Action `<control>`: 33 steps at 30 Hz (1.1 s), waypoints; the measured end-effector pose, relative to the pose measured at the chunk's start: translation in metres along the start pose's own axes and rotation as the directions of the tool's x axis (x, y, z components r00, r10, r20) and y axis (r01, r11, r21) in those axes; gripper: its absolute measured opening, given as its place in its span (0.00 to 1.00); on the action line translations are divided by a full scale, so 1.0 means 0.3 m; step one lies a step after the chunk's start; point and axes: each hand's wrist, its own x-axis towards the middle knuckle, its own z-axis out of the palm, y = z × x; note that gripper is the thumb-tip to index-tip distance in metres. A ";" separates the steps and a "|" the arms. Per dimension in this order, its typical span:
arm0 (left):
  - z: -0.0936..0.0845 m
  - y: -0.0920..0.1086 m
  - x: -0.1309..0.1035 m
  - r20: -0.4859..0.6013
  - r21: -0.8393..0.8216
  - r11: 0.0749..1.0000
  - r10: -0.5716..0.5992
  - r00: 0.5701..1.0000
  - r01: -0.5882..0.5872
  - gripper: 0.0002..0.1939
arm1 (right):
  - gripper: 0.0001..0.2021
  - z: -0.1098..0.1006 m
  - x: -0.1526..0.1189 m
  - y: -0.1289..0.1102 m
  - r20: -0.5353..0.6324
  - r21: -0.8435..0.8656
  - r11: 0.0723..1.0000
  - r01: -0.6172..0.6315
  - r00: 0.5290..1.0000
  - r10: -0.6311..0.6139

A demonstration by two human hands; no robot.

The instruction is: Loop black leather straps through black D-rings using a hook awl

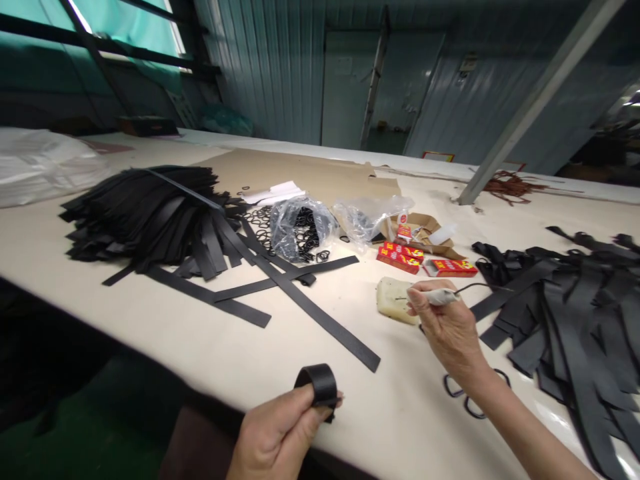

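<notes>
A short black strap [324, 381], bent into a loop, is pinched between the thumb and fingers of my left hand [280, 427] at the table's front edge. My right hand [447, 330] is closed around a slim tool with a white-wrapped handle [440, 297]. Its thin dark point reaches over a yellowish, wax-like block [393, 297], and I cannot tell whether they touch. From the handle's other end runs a thin, curved dark wire or thread. Beneath my right forearm lie scissors [474, 408], their dark handle loops showing and the blades mostly hidden.
A big pile of black straps [145, 213] lies left, with several loose straps [320, 317] before it. More straps [575, 313] lie right. Behind are a plastic bag of black metal rings [303, 230], red-yellow boxes [400, 257] and a slanting metal post [535, 107].
</notes>
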 end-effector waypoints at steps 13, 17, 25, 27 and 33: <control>-0.045 0.069 0.027 0.197 0.237 0.780 0.545 0.815 -0.579 0.15 | 0.19 -0.111 -0.168 -0.306 0.156 0.670 0.475 -0.571 0.733 0.662; -0.031 0.067 0.011 0.251 0.247 0.750 0.562 0.788 -0.614 0.17 | 0.19 -0.106 -0.244 -0.383 0.353 0.659 0.289 -0.694 0.625 0.696; -0.018 0.114 0.006 0.269 0.259 0.772 0.520 0.811 -0.581 0.16 | 0.17 -0.067 -0.303 -0.379 0.436 0.684 0.216 -0.697 0.628 0.645; -0.018 0.114 0.003 0.266 0.240 0.793 0.501 0.824 -0.560 0.17 | 0.17 -0.060 -0.308 -0.376 0.433 0.691 0.218 -0.689 0.636 0.639; -0.010 0.101 -0.025 0.250 0.141 0.946 0.250 0.935 -0.291 0.10 | 0.15 -0.052 -0.329 -0.376 0.453 0.688 0.217 -0.693 0.644 0.616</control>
